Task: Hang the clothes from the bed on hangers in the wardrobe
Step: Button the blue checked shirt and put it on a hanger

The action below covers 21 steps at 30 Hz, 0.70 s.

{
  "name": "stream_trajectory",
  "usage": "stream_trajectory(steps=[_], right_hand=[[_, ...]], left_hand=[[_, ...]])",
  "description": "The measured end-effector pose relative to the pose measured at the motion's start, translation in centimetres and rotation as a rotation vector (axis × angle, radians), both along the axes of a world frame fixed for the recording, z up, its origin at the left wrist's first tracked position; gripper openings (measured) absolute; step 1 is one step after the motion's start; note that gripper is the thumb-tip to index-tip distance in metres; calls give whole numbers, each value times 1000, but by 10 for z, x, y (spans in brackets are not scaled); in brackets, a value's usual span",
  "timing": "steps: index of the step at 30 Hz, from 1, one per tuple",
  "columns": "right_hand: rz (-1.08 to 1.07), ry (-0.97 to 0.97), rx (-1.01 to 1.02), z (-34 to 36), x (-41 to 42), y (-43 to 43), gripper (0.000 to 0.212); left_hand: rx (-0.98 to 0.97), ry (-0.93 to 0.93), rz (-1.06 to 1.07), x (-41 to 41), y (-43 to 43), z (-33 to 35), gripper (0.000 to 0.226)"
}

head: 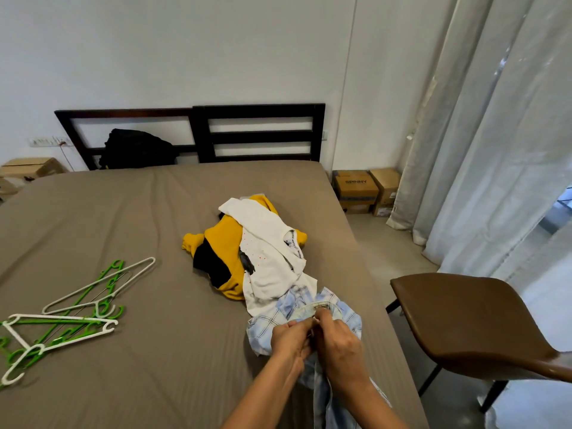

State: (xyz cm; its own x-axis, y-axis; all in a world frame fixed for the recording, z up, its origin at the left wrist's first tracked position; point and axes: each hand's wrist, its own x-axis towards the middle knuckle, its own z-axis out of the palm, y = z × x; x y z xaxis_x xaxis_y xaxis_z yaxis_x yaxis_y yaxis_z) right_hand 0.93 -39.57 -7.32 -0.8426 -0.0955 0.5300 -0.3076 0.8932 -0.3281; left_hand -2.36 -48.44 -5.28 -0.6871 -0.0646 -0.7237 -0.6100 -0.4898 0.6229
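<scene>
A light blue plaid shirt [346,311] lies at the near right of the bed [139,218]. My left hand [289,337] and my right hand [335,345] both pinch its fabric just below the collar. Beyond it sits a pile with a white T-shirt [266,261] draped over a yellow and black garment [223,243]. Several green and white plastic hangers [71,308] lie in a loose heap on the bed's left side. No wardrobe is in view.
A brown chair [470,320] stands close to the bed's right edge. Cardboard boxes [356,187] sit on the floor by the pale curtains [495,150]. A black bag [136,148] leans on the dark headboard [260,131].
</scene>
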Motion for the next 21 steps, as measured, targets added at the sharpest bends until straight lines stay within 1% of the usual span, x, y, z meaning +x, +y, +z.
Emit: stream_trajectory(steps=[7, 9, 12, 14, 17, 18, 20, 21], right_hand=[[23, 59, 64, -1, -2, 3, 65], [41, 79, 50, -2, 0, 3, 60], [87, 119, -9, -8, 3, 5, 43], [117, 136, -10, -9, 5, 6, 31], [144, 131, 16, -8, 6, 7, 14], [146, 112, 4, -9, 7, 6, 15], [134, 29, -103, -10, 11, 2, 22], [96, -28, -200, -7, 13, -1, 15]], left_hand=[[23, -4, -28, -4, 1, 6, 37], [-10, -12, -70, -5, -1, 4, 48], [-39, -13, -105, -5, -5, 2, 56], [-57, -3, -108, -6, -6, 1, 58], [-191, 14, -119, -6, -7, -5, 53], [-263, 29, -134, -5, -8, -7, 48], [-386, 59, -157, -2, -9, -9, 44], [-428, 77, -163, -1, -10, -10, 43]])
